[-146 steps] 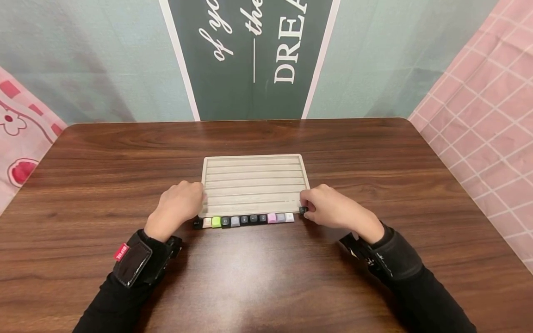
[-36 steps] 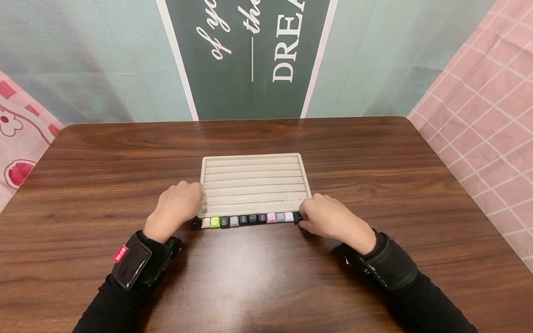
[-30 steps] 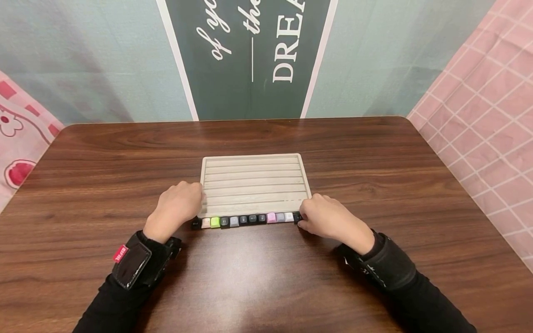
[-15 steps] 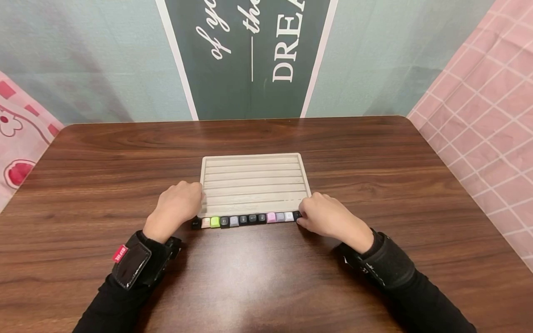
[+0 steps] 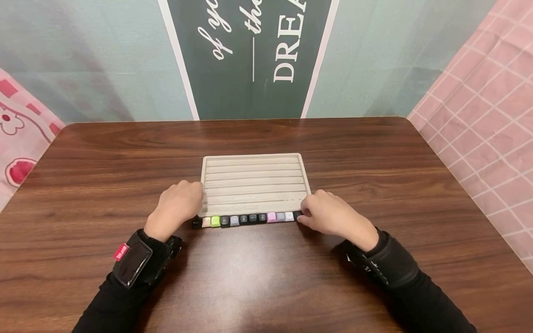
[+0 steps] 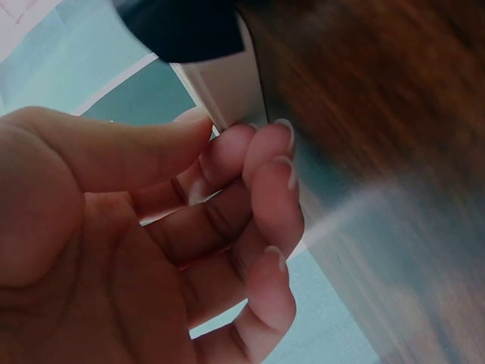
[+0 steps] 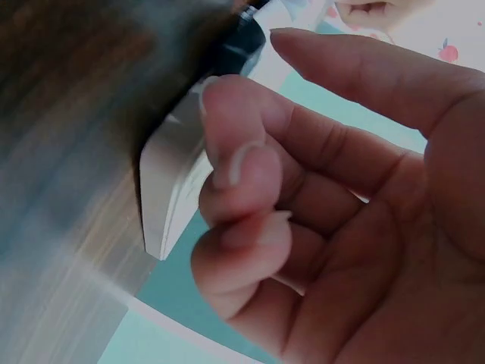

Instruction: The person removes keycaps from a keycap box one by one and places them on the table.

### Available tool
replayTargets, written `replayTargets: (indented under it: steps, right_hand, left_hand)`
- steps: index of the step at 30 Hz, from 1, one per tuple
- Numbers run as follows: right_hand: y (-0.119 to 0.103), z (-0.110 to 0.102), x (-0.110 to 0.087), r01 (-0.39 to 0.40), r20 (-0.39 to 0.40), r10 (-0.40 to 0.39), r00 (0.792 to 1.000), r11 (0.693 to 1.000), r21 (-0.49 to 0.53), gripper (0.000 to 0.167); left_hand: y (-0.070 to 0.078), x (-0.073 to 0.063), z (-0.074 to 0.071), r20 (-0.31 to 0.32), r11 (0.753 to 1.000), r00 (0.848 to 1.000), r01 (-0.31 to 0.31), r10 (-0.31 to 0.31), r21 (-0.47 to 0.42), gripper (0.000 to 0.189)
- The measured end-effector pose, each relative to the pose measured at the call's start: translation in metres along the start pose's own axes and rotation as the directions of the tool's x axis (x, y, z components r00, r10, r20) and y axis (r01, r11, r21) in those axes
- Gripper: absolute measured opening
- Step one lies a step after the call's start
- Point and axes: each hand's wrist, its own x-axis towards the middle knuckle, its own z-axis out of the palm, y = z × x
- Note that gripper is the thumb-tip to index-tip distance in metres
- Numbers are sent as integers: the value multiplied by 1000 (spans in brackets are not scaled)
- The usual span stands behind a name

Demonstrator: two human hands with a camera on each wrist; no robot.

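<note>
A beige slotted tray [image 5: 254, 180] lies on the table. Along its front edge runs a row of keycaps [image 5: 243, 219] in black, grey, green, pink and white. My left hand [image 5: 181, 203] grips the tray's left side, with thumb and index finger pinching its wall [image 6: 227, 87] in the left wrist view. A black keycap [image 5: 196, 223] ends the row on that side. At the right end, beside the tray's corner, my right hand [image 5: 329, 212] is close to a black keycap [image 5: 297, 215]. Thumb and index fingertip stand apart near that dark keycap [image 7: 241, 44] in the right wrist view.
The brown wooden table [image 5: 250, 277] extends on all sides of the tray. Behind it hangs a teal backdrop with lettering [image 5: 287, 55]. Pink patterned cloths hang at the left [image 5: 25, 134] and right [image 5: 487, 92].
The right hand first held a black keycap apart from the row, then set it against the right end. Just now its fingers have drawn slightly right and spread. The left hand stays put.
</note>
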Motion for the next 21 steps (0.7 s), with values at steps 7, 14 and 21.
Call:
replayTargets:
  steps: [7, 14, 21]
  right_hand:
    - [10, -6, 1, 4, -64, -1, 998, 999, 52, 21]
    - [31, -9, 6, 15, -223, 16, 975, 990, 137, 14]
    - [53, -9, 11, -22, -393, 108, 913, 976, 218, 27]
  left_hand:
    - [0, 2, 1, 1, 1000, 1000, -4, 4, -1, 22]
    - [-1, 2, 0, 5, 1000, 1000, -7, 7, -7, 21]
    - [-9, 1, 2, -102, 999, 995, -28, 25, -33, 20]
